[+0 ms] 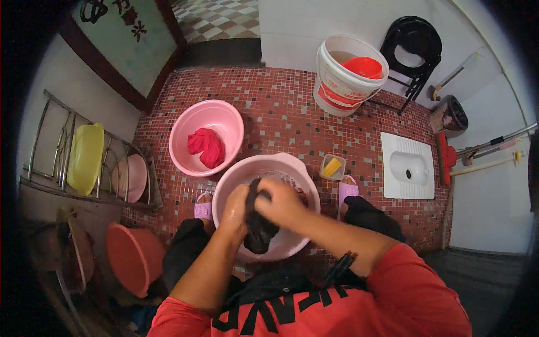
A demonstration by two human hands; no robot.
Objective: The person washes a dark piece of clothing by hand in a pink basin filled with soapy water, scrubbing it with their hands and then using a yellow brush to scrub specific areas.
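Between my feet stands a large pink plastic basin point(309, 177) with sudsy water and some more fabric inside. Over it, my left hand point(236, 208) and my right hand point(278, 200) both grip a wet, dark cloth point(259, 234), perhaps a garment. Its lower end hangs down toward the near rim. Motion blurs the fingers of my right hand. Further left, a smaller pink basin point(179, 139) holds a bunched red cloth point(206, 147). Just right of the large basin, a clear plastic tub point(334, 176) contains a yellow bar of soap point(332, 167).
A white bucket point(337, 101) with water and a red dipper point(364, 67) stands at the back wall beside a folded black chair point(410, 46). A squat toilet point(407, 166) lies to the right. At left are a metal rack point(69, 151) with basins and an orange-red tub point(130, 257).
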